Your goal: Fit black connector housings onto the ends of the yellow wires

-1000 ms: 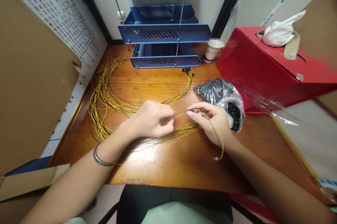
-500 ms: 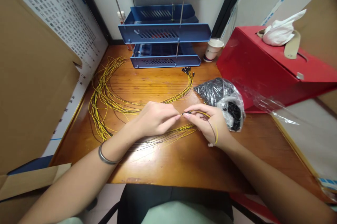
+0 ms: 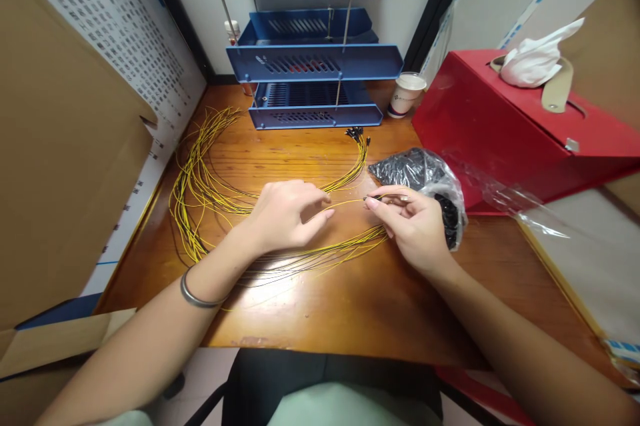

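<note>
Bench (image 3: pixel 350 319) of wood, hemmed by cardboard (image 3: pixel 65 166) left, red box (image 3: pixel 500 126) right, blue trays (image 3: pixel 315 89) far. Left hand (image 3: pixel 285 216) and right hand (image 3: pixel 415 226) pinch one yellow wire (image 3: pixel 347 202) mid-bench; near edge open.

No words or numbers can be read. Rows of tiny dark marks are printed on the white sheet (image 3: pixel 125 46) left of the blue trays (image 3: pixel 315 63), and a small blurred mark is printed on the paper cup (image 3: pixel 406 94) right of them.
</note>
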Motion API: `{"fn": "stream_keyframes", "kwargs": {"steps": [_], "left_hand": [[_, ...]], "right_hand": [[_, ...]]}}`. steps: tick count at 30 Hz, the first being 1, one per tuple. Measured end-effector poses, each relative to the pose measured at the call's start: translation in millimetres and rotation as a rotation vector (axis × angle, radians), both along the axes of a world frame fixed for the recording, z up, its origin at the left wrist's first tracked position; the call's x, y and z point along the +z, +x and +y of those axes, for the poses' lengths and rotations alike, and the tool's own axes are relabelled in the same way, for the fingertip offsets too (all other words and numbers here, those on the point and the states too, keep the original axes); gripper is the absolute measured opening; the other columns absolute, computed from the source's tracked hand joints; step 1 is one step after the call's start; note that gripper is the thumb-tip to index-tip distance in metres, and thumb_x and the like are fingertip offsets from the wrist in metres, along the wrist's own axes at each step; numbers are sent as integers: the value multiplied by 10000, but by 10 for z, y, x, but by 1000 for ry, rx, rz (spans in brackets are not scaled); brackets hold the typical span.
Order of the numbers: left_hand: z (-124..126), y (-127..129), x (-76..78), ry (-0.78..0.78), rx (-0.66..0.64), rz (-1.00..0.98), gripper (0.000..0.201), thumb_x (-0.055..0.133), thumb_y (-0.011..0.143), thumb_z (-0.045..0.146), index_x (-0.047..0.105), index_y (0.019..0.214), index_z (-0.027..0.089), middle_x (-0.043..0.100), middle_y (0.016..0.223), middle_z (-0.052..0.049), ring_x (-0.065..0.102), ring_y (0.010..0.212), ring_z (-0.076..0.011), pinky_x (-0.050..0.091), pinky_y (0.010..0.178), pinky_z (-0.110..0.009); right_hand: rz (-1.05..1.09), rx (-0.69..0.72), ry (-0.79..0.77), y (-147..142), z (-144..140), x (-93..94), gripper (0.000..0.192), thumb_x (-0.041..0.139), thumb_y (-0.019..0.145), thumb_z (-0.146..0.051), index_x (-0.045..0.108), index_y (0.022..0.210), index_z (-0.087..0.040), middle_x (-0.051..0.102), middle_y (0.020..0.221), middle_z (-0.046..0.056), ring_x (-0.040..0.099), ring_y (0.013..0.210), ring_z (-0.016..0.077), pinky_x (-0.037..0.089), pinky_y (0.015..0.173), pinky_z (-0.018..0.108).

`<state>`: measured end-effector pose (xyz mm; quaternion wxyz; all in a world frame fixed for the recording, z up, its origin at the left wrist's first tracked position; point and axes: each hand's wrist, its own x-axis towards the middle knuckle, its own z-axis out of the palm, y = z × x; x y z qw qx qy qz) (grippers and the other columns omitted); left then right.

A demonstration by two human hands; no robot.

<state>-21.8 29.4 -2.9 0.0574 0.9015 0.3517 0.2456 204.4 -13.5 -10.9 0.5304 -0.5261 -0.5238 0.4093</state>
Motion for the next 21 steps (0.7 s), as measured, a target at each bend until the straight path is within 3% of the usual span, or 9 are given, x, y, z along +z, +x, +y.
{"fn": "stream_keyframes", "kwargs": {"steps": [3, 9, 17, 21], "left_hand": [[-10, 25, -6, 7, -7, -73, 316, 610, 933, 431, 741, 1036, 162, 777, 943, -71, 698, 828, -203, 500, 722, -303], [-38, 73, -9, 12, -245, -89, 240, 521, 992, 252, 738, 951, 158, 755, 844, -54, 628, 725, -146, 479, 682, -261], [-37, 73, -9, -15, -236, -92, 235, 509, 970, 218, 705, 866, 140, 687, 752, -48, 578, 669, -136, 431, 642, -258], [-27, 66, -11, -54, -225, -80, 245, 507, 965, 234, 697, 841, 141, 667, 729, -39, 579, 665, -134, 428, 638, -253]], "right_hand": [[-72, 45, -13, -33, -28, -16, 211, 762, 770, -338, 747, 866, -151, 605, 640, -9, 383, 425, 54, 239, 402, 224], [-173, 121, 21, -101, -81, -40, 201, 742, 798, -335, 781, 867, -150, 667, 704, 33, 434, 487, 78, 304, 447, 239], [-99, 89, -99, -93, -72, 2, 301, 754, 772, -381, 782, 932, -128, 539, 494, -32, 372, 359, 68, 249, 369, 227], [-20, 26, -90, -82, -46, 13, 288, 786, 741, -372, 768, 917, -144, 624, 600, -6, 387, 376, 47, 265, 367, 212]]}}
